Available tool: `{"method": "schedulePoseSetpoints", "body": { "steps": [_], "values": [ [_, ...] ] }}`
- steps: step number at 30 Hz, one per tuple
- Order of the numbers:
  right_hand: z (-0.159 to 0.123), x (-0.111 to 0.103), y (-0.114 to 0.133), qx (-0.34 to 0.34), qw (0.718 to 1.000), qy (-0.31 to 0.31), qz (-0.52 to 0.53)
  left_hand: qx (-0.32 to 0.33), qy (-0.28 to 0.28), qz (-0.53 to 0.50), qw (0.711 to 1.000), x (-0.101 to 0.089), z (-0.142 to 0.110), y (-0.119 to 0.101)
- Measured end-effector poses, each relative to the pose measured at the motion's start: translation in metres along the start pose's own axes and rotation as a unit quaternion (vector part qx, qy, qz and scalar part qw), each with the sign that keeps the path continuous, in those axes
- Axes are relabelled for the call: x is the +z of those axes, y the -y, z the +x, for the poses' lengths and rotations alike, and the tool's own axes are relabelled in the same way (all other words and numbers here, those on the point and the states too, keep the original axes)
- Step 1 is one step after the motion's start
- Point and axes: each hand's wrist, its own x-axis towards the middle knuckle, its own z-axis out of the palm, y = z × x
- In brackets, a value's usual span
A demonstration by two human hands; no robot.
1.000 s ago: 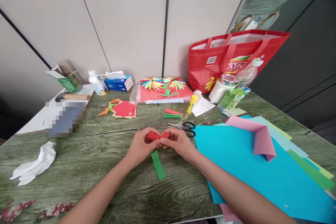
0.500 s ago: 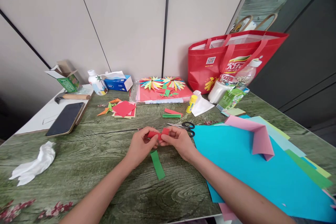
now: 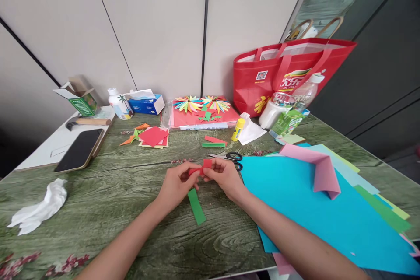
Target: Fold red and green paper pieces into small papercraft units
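Observation:
Between my two hands is a small strip of red paper (image 3: 207,164), bent where the fingers meet. My left hand (image 3: 177,182) pinches its left end between thumb and fingers. On the other end, my right hand (image 3: 226,177) has a similar pinch. Just below the fingers a green paper strip (image 3: 197,208) lies flat on the table. Black-handled scissors (image 3: 234,156) rest behind my right hand, partly hidden by it. Farther back lie a folded green strip (image 3: 214,144) and a red strip (image 3: 215,139), side by side.
A yellow glue stick (image 3: 238,129) stands beside a white tissue (image 3: 251,131). Large blue paper (image 3: 295,205) covers the right side, under a folded pink piece (image 3: 324,175). Red squares (image 3: 154,136), a phone (image 3: 78,150) and crumpled tissue (image 3: 41,208) lie left. A red bag (image 3: 256,81) stands behind.
The left part of the red strip shows less now, more covered by my left fingers. My hands stay in nearly the same place; the whole view has shifted slightly.

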Motion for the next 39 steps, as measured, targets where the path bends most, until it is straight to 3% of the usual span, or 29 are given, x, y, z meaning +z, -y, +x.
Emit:
{"method": "schedulePoseSetpoints", "body": {
  "steps": [9,21,31,39],
  "values": [
    [0.0010,-0.0031,-0.0031,-0.044,0.999,-0.008,-0.018,-0.144,0.043,-0.198,0.969,-0.0046,0.0036,-0.0063],
    [-0.0020,0.0008,-0.0020,-0.077,0.996,-0.016,-0.050,-0.161,0.066,-0.246,0.953,-0.0048,0.0020,-0.0050],
    [-0.0015,0.0011,0.0018,-0.031,0.999,0.008,-0.021,-0.110,0.046,-0.144,0.982,-0.0043,0.0021,-0.0047],
    [-0.0024,0.0007,-0.0037,-0.081,0.994,-0.014,-0.072,-0.206,0.043,-0.265,0.941,-0.0050,0.0035,-0.0006]
  ]
}}
